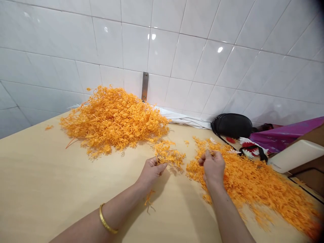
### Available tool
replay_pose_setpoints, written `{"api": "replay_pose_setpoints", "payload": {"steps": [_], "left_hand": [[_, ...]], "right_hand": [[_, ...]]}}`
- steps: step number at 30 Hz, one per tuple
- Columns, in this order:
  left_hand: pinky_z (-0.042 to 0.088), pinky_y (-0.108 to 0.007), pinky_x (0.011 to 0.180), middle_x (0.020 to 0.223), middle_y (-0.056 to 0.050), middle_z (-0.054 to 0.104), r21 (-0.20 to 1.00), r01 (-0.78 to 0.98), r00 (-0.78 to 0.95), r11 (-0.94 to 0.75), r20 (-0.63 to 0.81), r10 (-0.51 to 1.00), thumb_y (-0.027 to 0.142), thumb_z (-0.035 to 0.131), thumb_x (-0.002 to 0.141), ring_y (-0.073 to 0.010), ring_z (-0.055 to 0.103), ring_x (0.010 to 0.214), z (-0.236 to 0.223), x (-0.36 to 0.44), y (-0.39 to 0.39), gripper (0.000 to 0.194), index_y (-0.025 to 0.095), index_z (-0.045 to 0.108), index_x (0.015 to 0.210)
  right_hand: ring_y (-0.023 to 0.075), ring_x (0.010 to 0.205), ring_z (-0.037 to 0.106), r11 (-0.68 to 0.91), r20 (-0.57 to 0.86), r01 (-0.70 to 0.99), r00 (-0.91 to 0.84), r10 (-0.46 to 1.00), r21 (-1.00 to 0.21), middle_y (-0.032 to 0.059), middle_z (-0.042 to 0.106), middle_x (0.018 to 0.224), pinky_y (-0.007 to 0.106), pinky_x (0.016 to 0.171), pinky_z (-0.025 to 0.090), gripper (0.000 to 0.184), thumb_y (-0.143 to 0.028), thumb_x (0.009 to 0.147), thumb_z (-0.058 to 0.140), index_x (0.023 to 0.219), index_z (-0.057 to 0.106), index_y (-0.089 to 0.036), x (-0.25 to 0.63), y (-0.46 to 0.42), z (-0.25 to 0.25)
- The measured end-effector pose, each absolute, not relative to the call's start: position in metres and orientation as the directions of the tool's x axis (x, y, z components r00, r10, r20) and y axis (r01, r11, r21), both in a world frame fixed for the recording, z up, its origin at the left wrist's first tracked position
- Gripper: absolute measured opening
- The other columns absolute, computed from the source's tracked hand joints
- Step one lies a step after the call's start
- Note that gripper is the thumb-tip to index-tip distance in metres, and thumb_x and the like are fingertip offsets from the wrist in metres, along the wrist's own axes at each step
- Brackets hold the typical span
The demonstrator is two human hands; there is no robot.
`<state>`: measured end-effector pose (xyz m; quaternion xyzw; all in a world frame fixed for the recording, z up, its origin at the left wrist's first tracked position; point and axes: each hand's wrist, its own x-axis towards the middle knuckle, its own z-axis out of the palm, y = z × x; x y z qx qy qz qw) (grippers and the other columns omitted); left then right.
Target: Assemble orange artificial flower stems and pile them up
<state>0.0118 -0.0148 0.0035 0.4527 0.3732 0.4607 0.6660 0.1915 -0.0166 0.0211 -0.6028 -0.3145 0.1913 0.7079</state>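
Tiled wall: white glossy tiles rose behind everything.
Tabletop: the pale wood-look table lay under both heaps.
Right heap: loose orange artificial sprigs spread under and beyond the right hand, out toward the right edge.
Left heap: a taller mound of orange artificial foliage stood near the wall, beyond the left hand and apart from its fingers.
Black bag: a rounded black bag sat behind the right heap.
Left hand: the left hand was closed in a pinch, thumb against fingers, on a small orange sprig.
Right hand: the right hand hung over the near end of the right heap, fingers curled in; whether they gripped anything could not be told.
Pinched sprig: the small orange sprig fanned out beyond the left fingertips, between the heaps.
Bangle: a gold bangle circled the left forearm.
Stray piece: an orange scrap lay below the left hand, untouched.
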Motion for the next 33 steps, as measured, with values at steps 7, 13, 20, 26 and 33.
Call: {"api": "replay_pose_setpoints", "payload": {"steps": [7,13,20,26,33], "left_hand": [[0.019,-0.020,0.045,0.044,0.006,0.034,0.961,-0.263,0.241,0.089,-0.024,0.970,0.031,0.063,0.058,-0.0045,0.026,0.043,0.001,0.014,-0.015,0.023,0.014,0.048,0.054],[0.020,-0.021,0.044,0.041,0.005,0.035,0.951,-0.294,0.258,0.100,-0.021,0.966,0.026,0.064,0.057,-0.0045,0.028,0.041,0.000,0.014,-0.013,0.023,0.015,0.046,0.048],[0.020,-0.020,0.043,0.041,0.004,0.040,0.922,-0.318,0.292,0.219,-0.124,0.948,0.027,0.068,0.053,-0.0039,0.029,0.039,0.006,0.014,-0.016,0.018,0.012,0.056,0.054],[0.023,-0.021,0.046,0.046,0.001,0.047,0.950,-0.226,0.339,0.215,-0.130,0.932,0.029,0.070,0.051,-0.0056,0.034,0.043,0.007,0.014,-0.016,0.020,0.011,0.062,0.054],[0.019,-0.020,0.046,0.047,0.002,0.044,0.964,-0.179,0.405,0.197,-0.110,0.908,0.029,0.067,0.055,-0.0045,0.030,0.044,0.007,0.012,-0.016,0.018,0.011,0.063,0.058]], "right_hand": [[0.0091,0.045,0.043,0.177,0.215,0.138,0.348,0.913,-0.975,-0.0052,0.044,0.049,0.021,0.045,0.036,0.024,-0.038,0.076,0.047,0.088,0.052,-0.018,0.155,-0.028,0.022],[0.0121,0.059,0.046,0.295,0.356,0.506,0.026,0.934,-0.811,-0.0002,0.050,0.068,0.024,0.056,0.039,0.039,-0.039,0.068,0.060,0.100,0.055,-0.019,0.148,-0.032,0.023],[0.0132,0.063,0.049,0.327,0.500,0.577,0.166,0.850,-0.748,0.0017,0.055,0.068,0.024,0.059,0.037,0.020,-0.031,0.079,0.045,0.074,0.060,-0.017,0.151,-0.026,0.015],[0.0086,0.044,0.032,0.164,0.428,0.469,0.537,0.726,-0.868,-0.0052,0.037,0.047,0.021,0.042,0.026,0.028,-0.042,0.075,0.048,0.066,0.055,-0.016,0.172,-0.019,0.009],[0.0072,0.041,0.031,0.255,0.294,0.173,0.760,0.579,-0.951,-0.0065,0.036,0.046,0.021,0.039,0.028,0.028,-0.042,0.071,0.053,0.058,0.047,-0.018,0.190,-0.012,0.014]]}}
